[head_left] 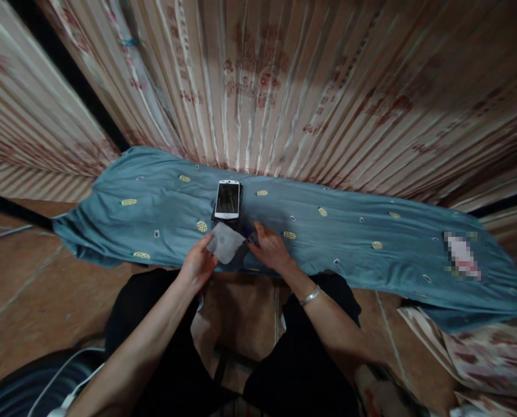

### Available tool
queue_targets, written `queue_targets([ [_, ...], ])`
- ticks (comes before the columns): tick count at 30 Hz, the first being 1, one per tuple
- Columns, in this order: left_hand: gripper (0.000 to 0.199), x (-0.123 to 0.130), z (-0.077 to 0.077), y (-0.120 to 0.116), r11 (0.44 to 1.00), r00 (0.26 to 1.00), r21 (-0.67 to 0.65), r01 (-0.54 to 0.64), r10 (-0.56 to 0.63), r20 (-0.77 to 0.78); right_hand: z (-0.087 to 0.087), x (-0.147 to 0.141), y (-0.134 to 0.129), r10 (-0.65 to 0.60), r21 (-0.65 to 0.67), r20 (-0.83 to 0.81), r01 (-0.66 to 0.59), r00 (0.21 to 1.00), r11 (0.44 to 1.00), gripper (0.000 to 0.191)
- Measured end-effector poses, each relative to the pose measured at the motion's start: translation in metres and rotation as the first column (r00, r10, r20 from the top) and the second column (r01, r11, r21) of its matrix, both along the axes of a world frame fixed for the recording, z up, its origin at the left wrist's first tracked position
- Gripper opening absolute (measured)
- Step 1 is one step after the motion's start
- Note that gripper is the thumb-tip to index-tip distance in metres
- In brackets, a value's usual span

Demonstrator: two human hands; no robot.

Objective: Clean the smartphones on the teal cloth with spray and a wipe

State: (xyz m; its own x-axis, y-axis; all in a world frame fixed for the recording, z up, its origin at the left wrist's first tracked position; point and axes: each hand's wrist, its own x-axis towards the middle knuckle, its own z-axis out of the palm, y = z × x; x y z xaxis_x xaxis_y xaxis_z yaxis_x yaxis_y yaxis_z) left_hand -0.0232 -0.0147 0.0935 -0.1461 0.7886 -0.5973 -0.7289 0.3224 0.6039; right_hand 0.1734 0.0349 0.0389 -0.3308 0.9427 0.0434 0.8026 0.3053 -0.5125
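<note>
A thin whitish-grey square piece [226, 242] is pinched at its left edge by my left hand [200, 262], just in front of the phone. My right hand [270, 247] is closed around a small dark item [252, 237] with a bluish part, close to the square's right corner; what the item is cannot be made out. Beyond both hands a white-framed phone [228, 200] with a dark screen lies on top of a dark stack, whose lower layers are partly hidden.
A blue-green cloth [345, 255] with yellow prints covers the long surface. At its right end lies a blurred-out item [462, 255]. Pleated curtains [262, 87] hang behind. A black round object [36, 382] with a white cable is at the lower left.
</note>
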Motion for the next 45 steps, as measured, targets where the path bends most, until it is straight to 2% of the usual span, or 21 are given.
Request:
queue_targets([
  [3, 0.019, 0.005, 0.004, -0.006, 0.999, 0.998, -0.032, 0.039, -0.038, 0.051, 0.003, 0.006, -0.001, -0.029, 0.021, -0.165, 0.033, 0.986, 0.999, 0.055],
  [5, 0.021, 0.012, 0.007, -0.007, 0.996, 0.994, -0.012, 0.086, -0.085, 0.071, 0.006, 0.009, 0.000, -0.074, -0.040, -0.385, 0.063, 0.920, 0.997, 0.042],
  [7, 0.018, 0.021, 0.010, -0.006, 0.988, 0.988, 0.071, 0.140, -0.144, 0.059, 0.009, 0.009, 0.001, -0.172, -0.238, -0.603, 0.029, 0.779, 0.971, 0.045],
  [9, 0.012, 0.031, 0.010, -0.002, 0.964, 0.982, 0.191, 0.186, -0.190, 0.007, 0.012, 0.007, 0.001, -0.293, -0.440, -0.735, -0.100, 0.611, 0.893, 0.056],
  [11, 0.016, 0.040, 0.007, 0.002, 0.941, 0.984, 0.290, 0.177, -0.166, -0.063, 0.014, 0.005, -0.001, -0.376, -0.524, -0.789, -0.213, 0.486, 0.825, 0.059],
  [12, 0.024, 0.043, 0.004, 0.004, 0.932, 0.985, 0.321, 0.166, -0.142, -0.096, 0.016, 0.004, -0.001, -0.397, -0.533, -0.802, -0.234, 0.447, 0.813, 0.058],
  [14, 0.042, 0.045, -0.004, 0.010, 0.916, 0.973, 0.352, 0.192, -0.130, -0.193, 0.018, 0.004, -0.002, -0.425, -0.538, -0.810, -0.223, 0.405, 0.813, 0.056],
  [16, 0.053, 0.040, -0.014, 0.018, 0.900, 0.920, 0.351, 0.258, -0.117, -0.374, 0.021, 0.006, -0.002, -0.462, -0.553, -0.805, -0.188, 0.373, 0.812, 0.054],
  [17, 0.054, 0.036, -0.019, 0.023, 0.883, 0.867, 0.367, 0.292, -0.083, -0.492, 0.022, 0.008, -0.001, -0.481, -0.561, -0.802, -0.172, 0.353, 0.810, 0.054],
  [18, 0.056, 0.030, -0.024, 0.031, 0.858, 0.779, 0.392, 0.332, -0.016, -0.626, 0.023, 0.010, 0.000, -0.497, -0.568, -0.801, -0.160, 0.333, 0.808, 0.053],
  [19, 0.060, 0.023, -0.029, 0.039, 0.840, 0.652, 0.403, 0.364, 0.079, -0.754, 0.024, 0.012, 0.001, -0.508, -0.570, -0.802, -0.150, 0.313, 0.808, 0.052],
  [21, 0.083, 0.010, -0.038, 0.058, 0.835, 0.376, 0.371, 0.406, 0.218, -0.901, 0.025, 0.016, 0.004, -0.518, -0.566, -0.810, -0.132, 0.276, 0.814, 0.049],
  [23, 0.104, 0.001, -0.045, 0.075, 0.870, 0.168, 0.281, 0.406, 0.231, -0.958, 0.026, 0.019, 0.006, -0.522, -0.559, -0.816, -0.114, 0.247, 0.821, 0.046],
  [25, 0.114, -0.002, -0.050, 0.088, 0.892, 0.036, 0.183, 0.413, 0.185, -0.982, 0.025, 0.021, 0.007, -0.525, -0.556, -0.820, -0.100, 0.227, 0.825, 0.044],
  [27, 0.117, -0.002, -0.053, 0.097, 0.890, -0.040, 0.126, 0.437, 0.160, -0.986, 0.025, 0.021, 0.008, -0.521, -0.551, -0.823, -0.098, 0.225, 0.828, 0.043],
  [29, 0.118, 0.001, -0.056, 0.101, 0.883, -0.065, 0.110, 0.457, 0.156, -0.986, 0.025, 0.020, 0.008, -0.514, -0.543, -0.828, -0.095, 0.225, 0.834, 0.043],
  [36, 0.117, 0.003, -0.062, 0.107, 0.875, -0.038, 0.151, 0.460, 0.190, -0.981, 0.023, 0.018, 0.010, -0.499, -0.529, -0.837, -0.097, 0.225, 0.843, 0.049],
  [40, 0.117, 0.001, -0.065, 0.110, 0.883, 0.010, 0.173, 0.435, 0.188, -0.982, 0.019, 0.018, 0.011, -0.505, -0.537, -0.832, -0.101, 0.231, 0.838, 0.048],
  [45, 0.116, -0.004, -0.069, 0.110, 0.865, 0.095, 0.253, 0.433, 0.235, -0.967, 0.019, 0.017, 0.012, -0.532, -0.556, -0.825, -0.107, 0.193, 0.824, 0.045],
])
